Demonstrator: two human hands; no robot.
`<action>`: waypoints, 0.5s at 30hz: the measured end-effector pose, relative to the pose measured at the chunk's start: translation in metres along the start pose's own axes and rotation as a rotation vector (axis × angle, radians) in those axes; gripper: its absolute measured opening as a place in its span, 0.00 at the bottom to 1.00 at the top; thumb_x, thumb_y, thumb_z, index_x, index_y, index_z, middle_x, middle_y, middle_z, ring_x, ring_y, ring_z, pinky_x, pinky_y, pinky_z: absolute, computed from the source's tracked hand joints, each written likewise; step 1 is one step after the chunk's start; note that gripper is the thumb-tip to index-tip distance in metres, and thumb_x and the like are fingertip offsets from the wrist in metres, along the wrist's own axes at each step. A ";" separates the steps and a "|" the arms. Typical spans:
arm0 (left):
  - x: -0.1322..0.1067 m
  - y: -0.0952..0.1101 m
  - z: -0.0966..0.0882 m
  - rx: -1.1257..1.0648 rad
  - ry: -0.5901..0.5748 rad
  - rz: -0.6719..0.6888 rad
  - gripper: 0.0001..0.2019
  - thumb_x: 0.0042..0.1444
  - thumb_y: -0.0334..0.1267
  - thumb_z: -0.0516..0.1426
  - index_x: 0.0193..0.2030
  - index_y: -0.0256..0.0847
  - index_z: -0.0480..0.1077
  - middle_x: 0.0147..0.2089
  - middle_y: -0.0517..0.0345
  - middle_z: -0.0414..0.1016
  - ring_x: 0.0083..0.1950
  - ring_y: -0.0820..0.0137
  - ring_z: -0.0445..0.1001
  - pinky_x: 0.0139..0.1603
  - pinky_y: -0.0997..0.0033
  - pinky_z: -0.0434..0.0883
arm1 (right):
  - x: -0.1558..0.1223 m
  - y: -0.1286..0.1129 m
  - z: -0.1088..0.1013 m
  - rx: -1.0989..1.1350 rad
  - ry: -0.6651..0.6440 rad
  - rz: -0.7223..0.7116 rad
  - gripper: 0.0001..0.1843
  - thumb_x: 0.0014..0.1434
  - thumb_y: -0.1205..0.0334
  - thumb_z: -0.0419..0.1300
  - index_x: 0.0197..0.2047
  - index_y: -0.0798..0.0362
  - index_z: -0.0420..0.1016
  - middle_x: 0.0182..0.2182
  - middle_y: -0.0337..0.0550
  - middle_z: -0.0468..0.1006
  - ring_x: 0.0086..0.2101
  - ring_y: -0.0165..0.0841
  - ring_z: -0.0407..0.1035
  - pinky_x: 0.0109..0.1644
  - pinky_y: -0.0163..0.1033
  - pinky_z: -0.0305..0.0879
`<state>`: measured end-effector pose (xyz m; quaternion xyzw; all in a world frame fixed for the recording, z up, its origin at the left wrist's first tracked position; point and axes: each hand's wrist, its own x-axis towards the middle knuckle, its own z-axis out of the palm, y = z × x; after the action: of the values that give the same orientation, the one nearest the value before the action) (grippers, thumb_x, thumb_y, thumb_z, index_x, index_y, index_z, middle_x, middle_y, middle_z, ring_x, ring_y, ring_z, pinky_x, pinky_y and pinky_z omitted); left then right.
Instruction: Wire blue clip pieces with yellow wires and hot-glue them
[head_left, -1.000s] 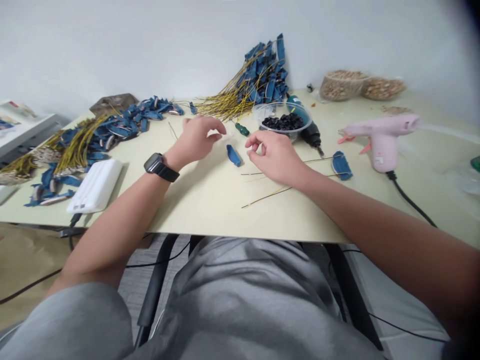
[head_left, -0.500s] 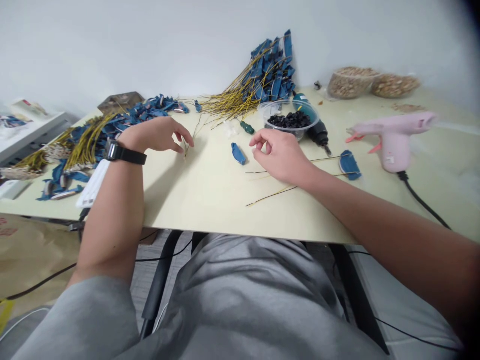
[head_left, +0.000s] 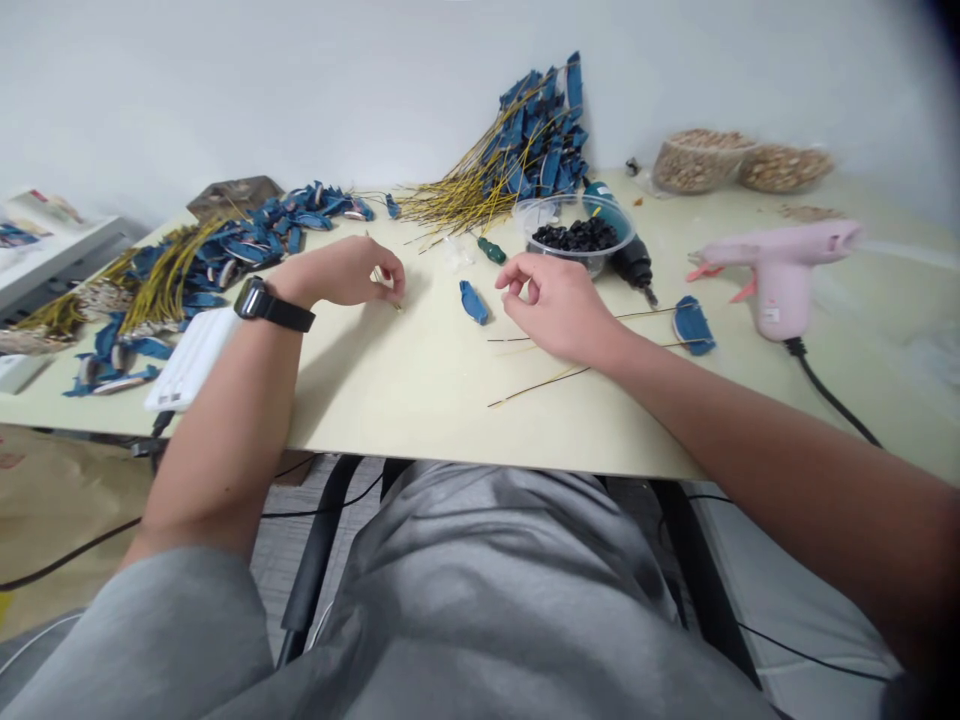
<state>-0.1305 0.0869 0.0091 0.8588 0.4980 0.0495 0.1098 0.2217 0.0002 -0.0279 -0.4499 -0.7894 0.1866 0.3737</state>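
My left hand [head_left: 356, 272], with a black watch on its wrist, pinches a thin wire [head_left: 398, 307] whose end shows below the fingertips. The wire's other end is mostly hidden behind the hand. Over the middle of the table, my right hand [head_left: 555, 305] has its fingers curled in and closed. Whatever it may hold is too small or hidden to make out. Just left of it lies a small blue piece [head_left: 473, 302]. Under the right hand and forearm run thin yellow-and-black wires [head_left: 538, 388], some leading to another blue piece [head_left: 694, 325] on the right.
Behind my right hand stand a clear bowl [head_left: 628, 232] of small black parts, a power drill [head_left: 636, 262] and a green-handled tool [head_left: 492, 250]. A pink glue gun [head_left: 780, 270] lies right. Blue pieces with yellow wires [head_left: 544, 140] lean on the wall; more [head_left: 180, 270] lie left, near a white box [head_left: 196, 355].
My left hand has shifted slightly right, and its fingers have closed further around the wire, whose end now points right and down. My right hand stays nearly in place.
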 end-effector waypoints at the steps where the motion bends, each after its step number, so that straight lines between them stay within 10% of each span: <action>1: 0.000 0.003 0.000 0.001 0.005 -0.002 0.10 0.51 0.49 0.70 0.37 0.50 0.88 0.41 0.55 0.86 0.43 0.61 0.80 0.57 0.64 0.71 | 0.000 0.000 0.000 -0.001 -0.002 0.000 0.14 0.59 0.78 0.65 0.42 0.48 0.80 0.36 0.40 0.79 0.36 0.37 0.67 0.46 0.47 0.62; 7: -0.009 0.015 -0.013 0.092 -0.130 0.004 0.20 0.61 0.51 0.65 0.53 0.45 0.88 0.51 0.52 0.89 0.52 0.59 0.83 0.59 0.65 0.70 | 0.000 -0.002 -0.001 0.001 0.000 -0.015 0.13 0.61 0.78 0.64 0.42 0.50 0.80 0.37 0.40 0.80 0.35 0.36 0.65 0.46 0.45 0.61; 15: -0.009 0.019 -0.013 0.133 -0.177 -0.069 0.16 0.58 0.50 0.65 0.45 0.45 0.89 0.50 0.53 0.90 0.51 0.58 0.84 0.58 0.64 0.72 | 0.000 -0.001 0.000 0.000 -0.006 -0.019 0.13 0.62 0.79 0.64 0.43 0.51 0.80 0.39 0.42 0.82 0.35 0.35 0.63 0.45 0.44 0.59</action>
<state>-0.1216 0.0718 0.0266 0.8476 0.5177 -0.0635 0.0979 0.2214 -0.0001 -0.0271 -0.4417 -0.7949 0.1842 0.3730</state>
